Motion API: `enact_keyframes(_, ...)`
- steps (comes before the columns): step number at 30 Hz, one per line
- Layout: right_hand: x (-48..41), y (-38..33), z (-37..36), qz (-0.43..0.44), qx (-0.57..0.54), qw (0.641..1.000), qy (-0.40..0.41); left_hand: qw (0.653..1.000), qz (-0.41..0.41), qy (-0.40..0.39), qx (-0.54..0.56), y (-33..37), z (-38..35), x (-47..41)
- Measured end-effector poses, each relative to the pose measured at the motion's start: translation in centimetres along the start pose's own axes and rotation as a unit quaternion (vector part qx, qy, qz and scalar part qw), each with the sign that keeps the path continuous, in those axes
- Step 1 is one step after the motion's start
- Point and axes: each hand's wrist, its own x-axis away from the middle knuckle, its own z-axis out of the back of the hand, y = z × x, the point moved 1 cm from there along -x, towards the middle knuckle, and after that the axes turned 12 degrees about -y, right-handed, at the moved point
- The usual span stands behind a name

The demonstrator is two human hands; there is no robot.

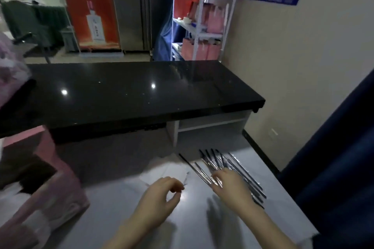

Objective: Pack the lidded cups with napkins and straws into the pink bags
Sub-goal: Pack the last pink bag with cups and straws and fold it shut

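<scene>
Many wrapped straws (218,160) lie fanned on the white counter (121,198), beside the napkins (162,168). My right hand (228,185) touches them, fingers loose. They look light, thin, slippery; I'd pinch one at its middle. My left hand (162,194) curls; holding something or not, I cannot tell.

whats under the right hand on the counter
The right hand lies over a fan of wrapped straws on the white counter. Its fingers touch them. How many straws lie beneath the palm is hidden.
</scene>
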Motion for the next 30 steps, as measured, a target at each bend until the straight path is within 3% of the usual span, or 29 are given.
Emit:
enact_keyframes(4,-1.2,5.4,-0.9,-0.064,0.026,0.998,-0.007,0.997,0.010,-0.081,-0.018,0.9,-5.2,-6.3)
enact_keyframes(8,-2.1,8.1,-2.5,-0.075,0.050,0.995,-0.031,0.989,0.025,-0.124,-0.078,2.1,-8.7,-11.3)
enact_keyframes(13,-2.5,9.9,-3.6,-0.041,0.021,0.999,-0.007,0.982,0.049,-0.097,-0.154,2.4,-10.5,-14.6)
enact_keyframes(18,-2.3,10.9,-3.3,-0.034,-0.067,0.997,0.033,0.969,0.005,-0.087,-0.231,2.3,-10.8,-16.2)
enact_keyframes(22,-1.7,11.7,-2.5,-0.036,-0.113,0.991,0.066,0.980,-0.003,-0.030,-0.196,2.3,-10.1,-16.7)
enact_keyframes(30,-1.1,11.3,-0.3,-0.005,-0.174,0.982,0.074,0.994,0.027,-0.009,-0.104,2.4,-7.1,-15.8)
